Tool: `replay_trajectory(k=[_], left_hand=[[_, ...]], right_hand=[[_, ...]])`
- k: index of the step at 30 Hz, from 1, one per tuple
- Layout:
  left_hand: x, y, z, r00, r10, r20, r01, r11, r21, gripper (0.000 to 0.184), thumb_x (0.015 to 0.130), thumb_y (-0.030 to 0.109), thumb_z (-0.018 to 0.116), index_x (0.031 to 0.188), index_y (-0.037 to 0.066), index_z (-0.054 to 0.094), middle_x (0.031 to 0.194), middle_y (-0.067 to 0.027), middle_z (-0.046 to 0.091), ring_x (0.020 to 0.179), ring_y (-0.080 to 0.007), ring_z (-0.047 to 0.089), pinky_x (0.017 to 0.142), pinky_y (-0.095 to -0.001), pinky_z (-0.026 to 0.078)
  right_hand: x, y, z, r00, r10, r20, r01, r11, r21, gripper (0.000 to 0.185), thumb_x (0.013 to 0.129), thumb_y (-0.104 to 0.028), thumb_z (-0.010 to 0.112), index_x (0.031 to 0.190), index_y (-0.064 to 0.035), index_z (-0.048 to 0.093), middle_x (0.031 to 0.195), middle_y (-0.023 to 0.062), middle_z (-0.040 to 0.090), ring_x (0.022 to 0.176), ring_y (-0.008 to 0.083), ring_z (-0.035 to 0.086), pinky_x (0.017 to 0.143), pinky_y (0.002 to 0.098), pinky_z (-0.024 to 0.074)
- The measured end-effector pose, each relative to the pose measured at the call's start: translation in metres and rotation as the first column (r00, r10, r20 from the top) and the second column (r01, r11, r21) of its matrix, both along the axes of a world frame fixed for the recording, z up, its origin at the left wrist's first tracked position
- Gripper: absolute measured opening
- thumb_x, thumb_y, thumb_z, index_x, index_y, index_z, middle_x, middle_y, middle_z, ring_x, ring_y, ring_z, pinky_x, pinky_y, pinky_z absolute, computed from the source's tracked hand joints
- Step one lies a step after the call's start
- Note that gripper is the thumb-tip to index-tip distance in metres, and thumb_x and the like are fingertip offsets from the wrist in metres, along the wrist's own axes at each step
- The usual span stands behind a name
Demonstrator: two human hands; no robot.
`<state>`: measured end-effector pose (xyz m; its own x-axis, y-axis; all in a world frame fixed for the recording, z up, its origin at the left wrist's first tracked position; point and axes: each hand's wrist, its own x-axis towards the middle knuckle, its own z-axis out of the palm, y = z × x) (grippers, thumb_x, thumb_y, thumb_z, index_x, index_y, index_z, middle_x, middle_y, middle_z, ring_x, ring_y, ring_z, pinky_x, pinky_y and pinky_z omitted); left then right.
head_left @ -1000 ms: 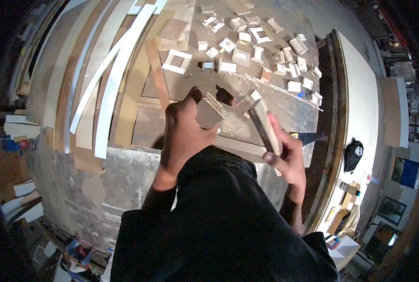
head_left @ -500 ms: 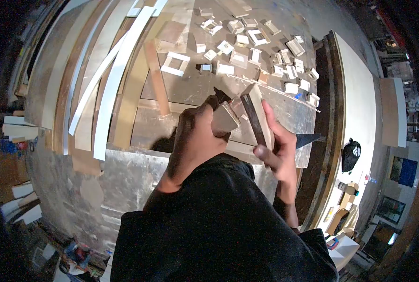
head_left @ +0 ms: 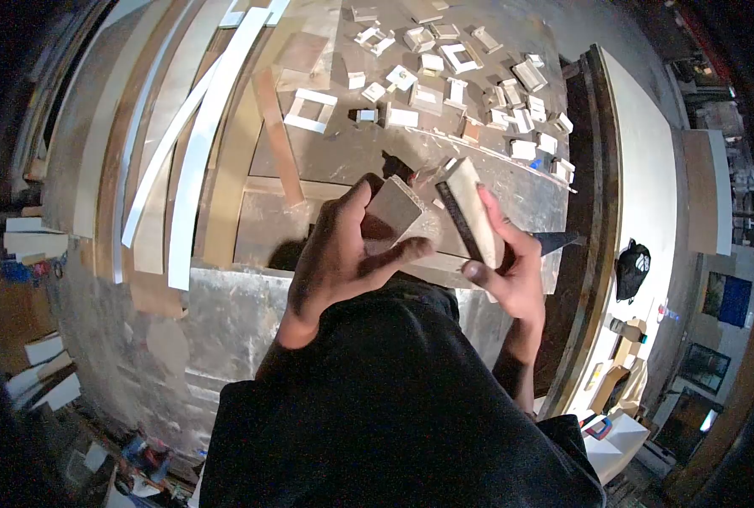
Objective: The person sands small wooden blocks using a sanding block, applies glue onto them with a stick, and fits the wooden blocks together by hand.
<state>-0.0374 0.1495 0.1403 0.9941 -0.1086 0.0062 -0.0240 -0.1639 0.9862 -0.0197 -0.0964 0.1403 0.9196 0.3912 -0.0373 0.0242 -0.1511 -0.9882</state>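
Note:
My left hand (head_left: 330,258) grips a small flat piece of board (head_left: 391,213) with a rough, pale edge facing right. Its thumb stretches along the lower side of that piece. Fingers of my right hand (head_left: 517,271) are closed around a pale wooden block (head_left: 481,207) with a dark, rough-looking strip along its left face. That dark face points toward the board piece, and a narrow gap separates the two. Both are held up in front of me, above the worktable (head_left: 309,229).
Several small wooden frames and blocks (head_left: 428,100) are scattered over the far table. Long boards and white strips (head_left: 216,127) lie at left. A dark triangular object (head_left: 556,243) sits beyond my right hand. A pale bench (head_left: 648,186) at right carries a black bag (head_left: 633,271).
My left thumb has stretched out and the board piece has turned, showing more of its flat face. The wooden block has shifted slightly right and tilted, showing more of its pale side.

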Motion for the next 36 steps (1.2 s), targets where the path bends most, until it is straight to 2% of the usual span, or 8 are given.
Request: replay_trajectory(k=[3, 7, 14, 17, 21, 25, 30, 36], left_hand=[[0.001, -0.003, -0.01, 0.998, 0.063, -0.025, -0.066, 0.981, -0.18, 0.042, 0.087, 0.023, 0.072, 0.114, -0.001, 0.054, 0.087, -0.0125, 0.067, 0.083, -0.0208, 0.069, 0.073, -0.0338, 0.053], [0.003, 0.01, -0.004, 0.979, 0.011, 0.204, -0.034, 0.994, 0.108, 0.028, 0.082, 0.015, 0.074, 0.101, -0.001, 0.06, 0.08, -0.01, 0.063, 0.074, -0.0179, 0.065, 0.068, -0.0301, 0.05], [0.007, 0.005, -0.011, 0.871, 0.119, 0.477, -0.133, 0.991, -0.005, 0.026, 0.069, 0.013, 0.084, 0.088, -0.001, 0.071, 0.085, -0.0115, 0.07, 0.073, -0.0205, 0.068, 0.067, -0.0295, 0.052], [0.002, 0.002, -0.005, 0.888, 0.072, 0.455, -0.065, 0.997, -0.03, 0.023, 0.07, 0.012, 0.084, 0.087, 0.0, 0.073, 0.083, -0.0111, 0.07, 0.072, -0.0201, 0.068, 0.067, -0.0297, 0.052], [0.002, 0.006, -0.013, 0.874, 0.156, 0.461, -0.12, 0.987, -0.107, 0.025, 0.069, 0.01, 0.084, 0.09, 0.002, 0.074, 0.084, -0.0113, 0.071, 0.072, -0.0183, 0.068, 0.066, -0.0281, 0.053], [0.004, 0.005, -0.017, 0.871, 0.165, 0.462, -0.132, 0.986, -0.103, 0.026, 0.068, 0.009, 0.085, 0.089, 0.001, 0.073, 0.082, -0.0101, 0.071, 0.073, -0.018, 0.068, 0.067, -0.028, 0.053], [0.0, -0.006, -0.015, 0.912, 0.217, 0.349, -0.146, 0.965, -0.219, 0.03, 0.065, 0.009, 0.088, 0.088, 0.001, 0.071, 0.083, -0.0078, 0.07, 0.075, -0.0134, 0.067, 0.068, -0.0266, 0.053], [-0.012, -0.011, -0.018, 0.95, 0.292, 0.114, -0.214, 0.871, -0.442, 0.039, 0.061, 0.011, 0.093, 0.089, 0.0, 0.068, 0.091, -0.007, 0.068, 0.083, -0.0119, 0.064, 0.074, -0.0271, 0.053]], right_hand=[[-0.003, 0.002, 0.003, 0.998, 0.051, 0.027, -0.048, 0.993, -0.106, 0.075, 0.069, -0.001, 0.082, 0.135, 0.0057, 0.05, 0.152, 0.0185, 0.038, 0.137, 0.0229, 0.04, 0.113, 0.0361, 0.0292], [-0.011, -0.007, -0.012, 0.998, -0.007, 0.055, 0.003, 0.997, 0.08, 0.083, 0.068, -0.005, 0.083, 0.141, 0.0046, 0.044, 0.152, 0.0194, 0.038, 0.136, 0.0245, 0.041, 0.113, 0.0376, 0.0297], [-0.015, -0.014, -0.013, 0.98, 0.012, 0.201, -0.018, 0.999, 0.029, 0.1, 0.064, -0.025, 0.088, 0.144, 0.0078, 0.037, 0.148, 0.0238, 0.041, 0.135, 0.03, 0.044, 0.112, 0.0401, 0.0309], [-0.023, -0.004, -0.026, 0.983, 0.032, 0.179, -0.055, 0.99, 0.126, 0.101, 0.066, -0.041, 0.085, 0.141, 0.0095, 0.04, 0.151, 0.0242, 0.036, 0.139, 0.0261, 0.037, 0.115, 0.0375, 0.0231], [-0.01, -0.014, -0.024, 0.992, -0.006, 0.122, 0.018, 0.995, -0.094, 0.088, 0.067, -0.014, 0.087, 0.142, -0.0003, 0.045, 0.149, 0.0245, 0.04, 0.133, 0.028, 0.046, 0.112, 0.0393, 0.0322], [-0.01, -0.016, -0.018, 0.993, -0.081, 0.092, 0.072, 0.993, 0.097, 0.09, 0.07, -0.02, 0.085, 0.143, 0.0077, 0.039, 0.147, 0.023, 0.043, 0.131, 0.0268, 0.048, 0.111, 0.0384, 0.0319], [-0.011, -0.007, -0.025, 0.939, 0.128, 0.319, -0.167, 0.981, 0.096, 0.091, 0.065, -0.022, 0.09, 0.143, -0.0069, 0.046, 0.147, 0.025, 0.042, 0.137, 0.0368, 0.041, 0.114, 0.0461, 0.0275], [-0.023, -0.009, -0.032, 0.974, 0.114, 0.195, -0.121, 0.992, 0.022, 0.087, 0.064, -0.017, 0.091, 0.139, -0.0035, 0.05, 0.146, 0.0247, 0.044, 0.138, 0.0362, 0.04, 0.114, 0.0454, 0.0295]])
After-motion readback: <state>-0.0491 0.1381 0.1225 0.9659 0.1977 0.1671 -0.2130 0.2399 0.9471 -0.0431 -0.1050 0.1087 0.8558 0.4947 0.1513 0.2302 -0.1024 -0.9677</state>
